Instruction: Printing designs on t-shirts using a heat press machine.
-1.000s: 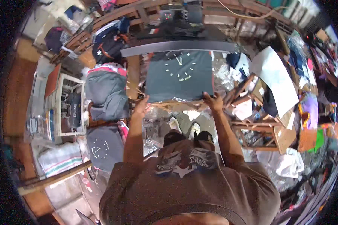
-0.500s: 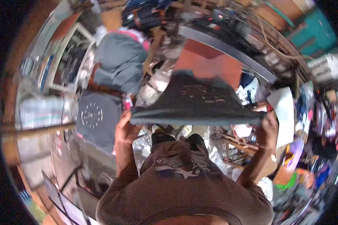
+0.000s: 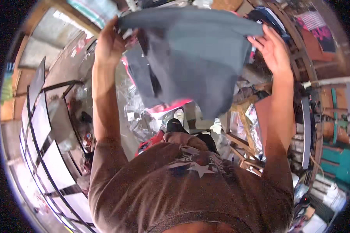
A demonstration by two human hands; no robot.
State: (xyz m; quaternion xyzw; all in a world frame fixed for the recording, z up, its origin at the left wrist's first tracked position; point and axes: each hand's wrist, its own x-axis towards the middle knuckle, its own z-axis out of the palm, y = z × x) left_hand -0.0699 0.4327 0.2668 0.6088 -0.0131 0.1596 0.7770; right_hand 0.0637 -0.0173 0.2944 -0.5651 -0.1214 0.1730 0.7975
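A dark grey cloth is stretched between my hands, its long edge raised and the rest hanging toward me. My left hand pinches its left corner. At the other end, my right hand holds the right corner between thumb and fingers, some of them stretched out. Under and behind the hanging part lies a pile of dark grey cloth with pink edges; the held cloth hides much of it. No print shows on the side of the held cloth facing me.
White panels on a dark metal rack stand at the left. A wooden stool-like frame is near my right knee. Clear plastic wrap litters the floor. Green boards lean at the far right.
I have turned to the left, away from the red-topped surface, toward the grey cloth pile. The cloth has gone along in both hands, raised higher and farther forward, and now hangs down.
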